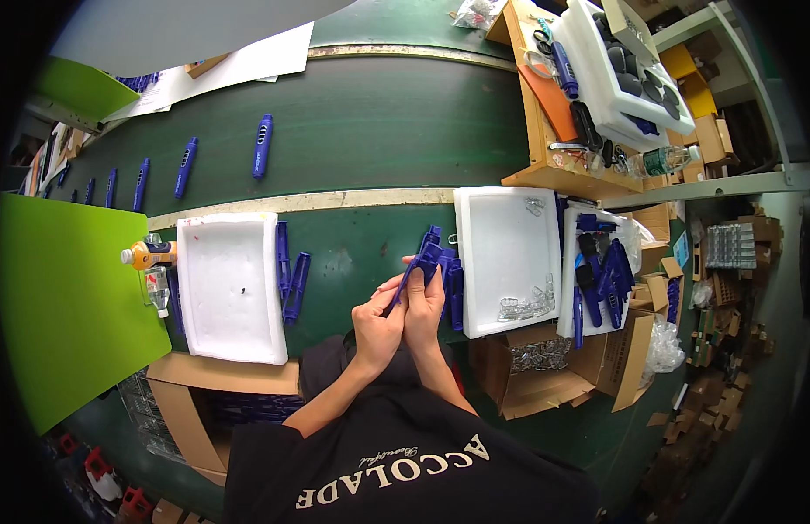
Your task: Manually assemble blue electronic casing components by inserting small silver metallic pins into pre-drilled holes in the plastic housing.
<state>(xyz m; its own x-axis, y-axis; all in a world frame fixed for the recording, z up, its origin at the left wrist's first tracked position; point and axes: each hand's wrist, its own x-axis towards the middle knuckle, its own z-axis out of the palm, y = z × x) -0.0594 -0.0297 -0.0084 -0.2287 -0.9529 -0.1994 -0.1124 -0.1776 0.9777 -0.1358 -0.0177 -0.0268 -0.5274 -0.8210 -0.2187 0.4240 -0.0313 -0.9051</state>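
Note:
Close together in front of my body, my left hand (378,323) and my right hand (423,307) are both closed on a blue plastic housing (428,254). Its upper end sticks out beyond my fingers; the lower part is hidden by them. More blue parts (456,293) lie just right of my right hand, against a white foam tray (469,262) with small clear plastic pieces (527,304) in it. Left of my hands, a few blue half-shells (295,286) rest beside another white foam tray (232,345).
Beyond a pale rail, several blue pen-shaped devices (263,146) stand in a row on the green belt (379,122). A green panel (82,306) and bottles (152,255) are at left. Cardboard boxes (182,371) sit below the trays. A wooden shelf (532,131) holds tools at right.

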